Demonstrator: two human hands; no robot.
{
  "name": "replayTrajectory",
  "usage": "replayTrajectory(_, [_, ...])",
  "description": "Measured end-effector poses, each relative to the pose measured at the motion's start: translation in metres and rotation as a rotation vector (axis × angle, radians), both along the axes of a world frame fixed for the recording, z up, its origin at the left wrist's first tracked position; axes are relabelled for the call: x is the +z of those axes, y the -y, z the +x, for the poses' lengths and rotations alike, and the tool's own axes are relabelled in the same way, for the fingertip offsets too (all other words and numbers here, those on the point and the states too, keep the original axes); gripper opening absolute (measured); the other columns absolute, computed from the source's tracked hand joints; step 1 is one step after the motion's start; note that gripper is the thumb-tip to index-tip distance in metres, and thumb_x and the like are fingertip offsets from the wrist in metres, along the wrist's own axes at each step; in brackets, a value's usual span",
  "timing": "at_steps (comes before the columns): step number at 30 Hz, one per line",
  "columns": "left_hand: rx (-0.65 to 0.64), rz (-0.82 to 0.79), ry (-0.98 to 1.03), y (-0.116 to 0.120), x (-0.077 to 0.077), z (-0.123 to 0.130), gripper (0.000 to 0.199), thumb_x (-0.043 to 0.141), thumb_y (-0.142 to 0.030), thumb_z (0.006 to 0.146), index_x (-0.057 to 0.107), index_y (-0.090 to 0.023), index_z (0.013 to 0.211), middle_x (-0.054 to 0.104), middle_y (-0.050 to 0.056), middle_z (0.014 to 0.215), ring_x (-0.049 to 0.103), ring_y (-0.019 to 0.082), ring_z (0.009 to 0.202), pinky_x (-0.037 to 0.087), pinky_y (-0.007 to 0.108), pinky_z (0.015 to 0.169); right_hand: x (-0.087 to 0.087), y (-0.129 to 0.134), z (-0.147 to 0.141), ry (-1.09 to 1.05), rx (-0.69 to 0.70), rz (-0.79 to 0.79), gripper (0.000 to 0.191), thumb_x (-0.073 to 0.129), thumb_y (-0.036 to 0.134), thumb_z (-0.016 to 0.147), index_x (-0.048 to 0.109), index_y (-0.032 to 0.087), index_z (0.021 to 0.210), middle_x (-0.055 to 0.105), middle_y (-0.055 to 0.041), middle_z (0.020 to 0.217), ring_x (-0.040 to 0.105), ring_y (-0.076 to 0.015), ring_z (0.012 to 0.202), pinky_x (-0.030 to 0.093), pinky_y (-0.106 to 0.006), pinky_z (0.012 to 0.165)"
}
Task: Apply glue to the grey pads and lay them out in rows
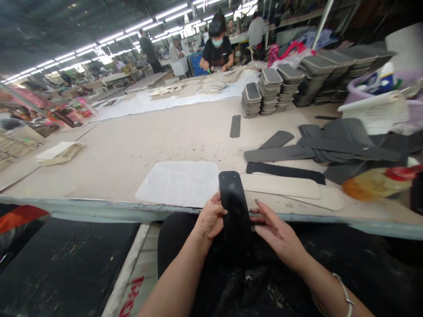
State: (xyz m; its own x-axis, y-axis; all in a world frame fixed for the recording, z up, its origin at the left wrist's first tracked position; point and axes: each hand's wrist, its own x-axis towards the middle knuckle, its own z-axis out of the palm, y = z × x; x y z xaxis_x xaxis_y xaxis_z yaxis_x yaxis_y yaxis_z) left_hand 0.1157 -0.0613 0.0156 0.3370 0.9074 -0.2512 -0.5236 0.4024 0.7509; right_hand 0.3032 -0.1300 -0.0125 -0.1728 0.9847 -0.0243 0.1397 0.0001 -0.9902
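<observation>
Over my lap, at the table's front edge, a long black strip (234, 198) with rounded corners stands nearly upright. My left hand (211, 215) grips its left edge, thumb and fingers closed on it. At the strip's right edge is my right hand (276, 233), fingers apart and stretched toward it; the fingertips are beside or lightly against the edge. Right of the strip, two cream strips (284, 186) overlap on the table, with another black strip (286, 172) just behind them. A white rounded sheet (180, 182) lies to the left.
Dark grey pieces (343, 136) lie heaped at the right, near a bottle of amber liquid (370, 184) and a purple basket (355, 90). Stacks of grey-topped pieces (271, 90) stand farther back. A masked person (217, 53) works across the table (158, 132).
</observation>
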Motion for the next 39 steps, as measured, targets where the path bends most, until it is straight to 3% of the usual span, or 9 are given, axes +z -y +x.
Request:
replayTrajectory(3, [-0.110,-0.015,0.009,0.008,0.000,0.009,0.055,0.051,-0.001,0.047,0.062,-0.015,0.098,0.068,0.002,0.090,0.064,0.017,0.082,0.049,0.027,0.078,-0.002,-0.005,0.007,0.454,-0.130,0.345,0.060,0.049,0.041,0.090,0.033,0.024,0.145,0.035,-0.0139,0.141,0.039,-0.0278,0.128,0.038,-0.048,0.105])
replayTrajectory(6, [-0.232,-0.035,0.043,0.015,0.003,0.015,0.059,0.051,-0.001,0.050,0.062,-0.016,0.106,0.068,0.004,0.093,0.065,0.019,0.085,0.050,0.028,0.079,0.000,-0.011,0.008,0.779,-0.152,0.492,0.060,0.046,0.047,0.091,0.036,0.021,0.143,0.019,-0.0174,0.149,0.019,-0.0361,0.138,0.027,-0.057,0.108])
replayTrajectory(12, [-0.186,-0.060,0.006,0.013,0.004,0.014,0.056,0.051,0.000,0.049,0.063,-0.015,0.102,0.069,0.005,0.094,0.065,0.021,0.090,0.052,0.030,0.081,0.007,0.000,-0.002,0.792,0.065,0.613,0.056,0.052,0.052,0.087,0.044,0.030,0.138,0.010,-0.0126,0.154,0.001,-0.0424,0.139,0.022,-0.067,0.104])
replayTrajectory(15, [-0.122,-0.027,-0.007,0.007,0.004,0.008,0.055,0.053,-0.001,0.050,0.064,-0.015,0.102,0.069,0.005,0.094,0.065,0.020,0.089,0.052,0.030,0.081,0.014,0.011,-0.003,0.564,0.166,0.690,0.031,0.056,0.041,0.087,0.063,0.028,0.115,0.027,-0.0095,0.149,0.011,-0.0394,0.139,0.022,-0.064,0.106])
replayTrajectory(20, [0.066,0.054,-0.128,-0.012,0.025,-0.009,0.046,0.064,-0.005,0.057,0.064,-0.018,0.101,0.069,0.003,0.095,0.066,0.017,0.083,0.053,0.028,0.079,0.023,0.010,0.003,0.148,0.182,0.574,0.023,0.046,0.023,0.090,0.062,0.017,0.075,0.061,-0.0094,0.098,0.058,-0.0151,0.091,0.049,-0.027,0.084])
replayTrajectory(25, [0.165,0.355,-0.530,-0.062,0.080,-0.022,0.039,0.068,-0.022,0.067,0.064,-0.016,0.105,0.070,0.006,0.100,0.066,0.022,0.088,0.053,0.032,0.079,0.017,0.002,0.005,0.075,0.190,0.526,0.026,0.047,0.028,0.091,0.061,0.016,0.072,0.063,-0.0080,0.087,0.060,-0.0116,0.077,0.047,-0.019,0.068])
replayTrajectory(30, [0.319,0.877,-1.444,-0.144,0.121,-0.002,0.043,0.051,-0.016,0.078,0.061,-0.018,0.120,0.066,0.007,0.118,0.059,0.026,0.110,0.045,0.039,0.097,-0.001,0.001,0.000,0.068,0.225,0.488,0.033,0.046,0.036,0.092,0.063,0.017,0.073,0.066,-0.0065,0.087,0.061,-0.0108,0.073,0.046,-0.017,0.063])
replayTrajectory(34, [0.227,1.062,-1.899,-0.189,0.097,0.036,0.061,0.041,-0.003,0.077,0.045,-0.011,0.138,0.057,0.014,0.131,0.056,0.026,0.117,0.043,0.037,0.101,-0.005,-0.005,0.002,0.120,0.199,0.475,0.032,0.043,0.035,0.094,0.064,0.017,0.077,0.065,-0.0057,0.088,0.061,-0.0105,0.075,0.046,-0.016,0.065])
replayTrajectory(39, [-0.181,1.106,-2.072,-0.177,0.023,0.049,0.068,0.039,0.003,0.072,0.036,0.001,0.140,0.042,0.022,0.142,0.041,0.027,0.132,0.036,0.036,0.108,0.004,-0.004,0.013,0.265,0.136,0.486,0.020,0.047,0.016,0.086,0.063,0.017,0.098,0.065,-0.0060,0.089,0.062,-0.0135,0.082,0.050,-0.019,0.073])
